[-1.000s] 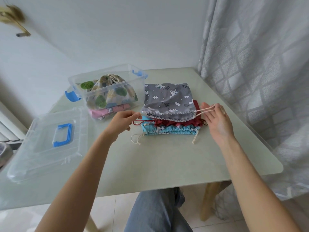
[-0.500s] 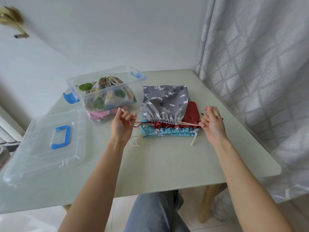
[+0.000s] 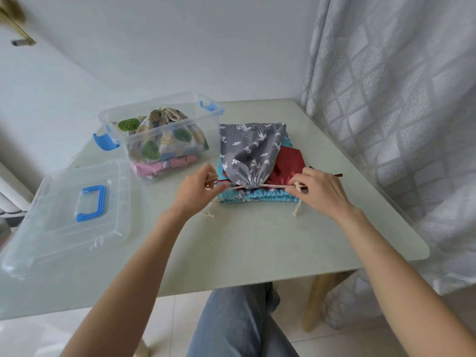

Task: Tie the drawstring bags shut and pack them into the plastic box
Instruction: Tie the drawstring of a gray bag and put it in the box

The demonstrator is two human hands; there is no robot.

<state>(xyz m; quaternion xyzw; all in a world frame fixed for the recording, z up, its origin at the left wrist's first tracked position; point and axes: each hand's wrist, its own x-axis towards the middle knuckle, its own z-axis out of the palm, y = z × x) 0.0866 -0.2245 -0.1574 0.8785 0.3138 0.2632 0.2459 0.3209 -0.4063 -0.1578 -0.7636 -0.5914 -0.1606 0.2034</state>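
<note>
We grip the cream cord (image 3: 275,186) of the grey bag (image 3: 253,153) at both ends. Our left hand (image 3: 197,190) pinches the cord end left of the bag's mouth; our right hand (image 3: 320,191) pinches the opposite end, fingers curled round a loop of it. The cord runs taut between the two hands, and the mouth is gathered into a tight pucker at its midpoint. We judge this opposed pull serves to cinch the opening before knotting; the knot is not yet made.

The grey bag lies on top of a stack, which keeps it raised and its cord free. Directly beneath it is a red bag (image 3: 289,164), showing to the grey bag's right, with a dark red cord tip beyond our right hand. At the bottom is a blue bag (image 3: 268,197), its gathered edge showing in front of the grey bag and its knotted cord ends hanging at both corners. Whether these two are tied we cannot tell.

The box (image 3: 159,119) stands open, just left of the grey bag and within short reach for packing. It holds a leaf-print bag (image 3: 164,135), mouth drawn shut, resting on a pink item (image 3: 164,166) at the bottom. The lid (image 3: 64,217) lies flat, well left of the grey bag, handle up. All of it rests on the table (image 3: 257,240).
</note>
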